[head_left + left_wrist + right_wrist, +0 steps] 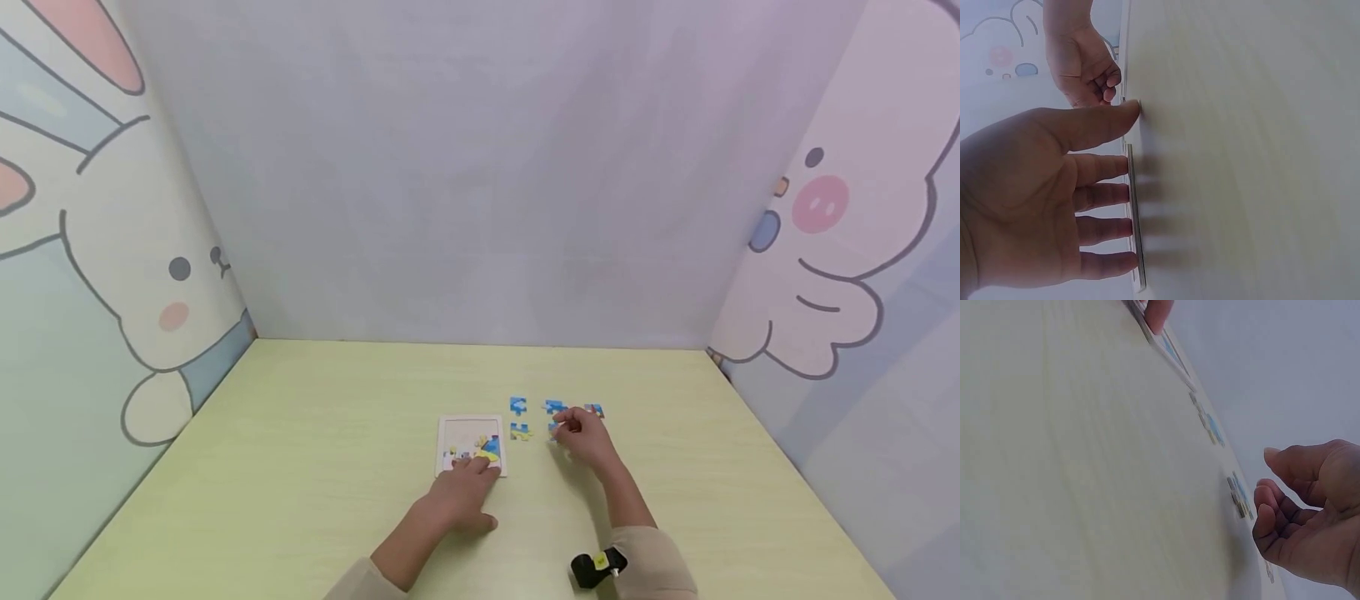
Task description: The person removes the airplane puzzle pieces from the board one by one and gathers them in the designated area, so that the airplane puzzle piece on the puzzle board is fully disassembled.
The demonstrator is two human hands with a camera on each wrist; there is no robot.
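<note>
As hand (587, 437) hovers, yellow label (601, 561) blurs.

3 pale walls surround a light yellow-green table (337, 400), its top marked with faint wood grain. The back wall (465, 183) is grey-lilac, turning slightly pinker towards the upper right, and meets the table's far edge in a nearly straight line. On the left wall (60, 350), pale green with blue patches, a large cartoon rabbit (127, 275) shows pink inner ears and a pink cheek within thick grey outlines. The right wall (922, 333), bluish lavender, carries a cartoon pig (862, 250) with 2 nostrils in its pink snout (821, 204). The light is soft and diffuse.
</note>
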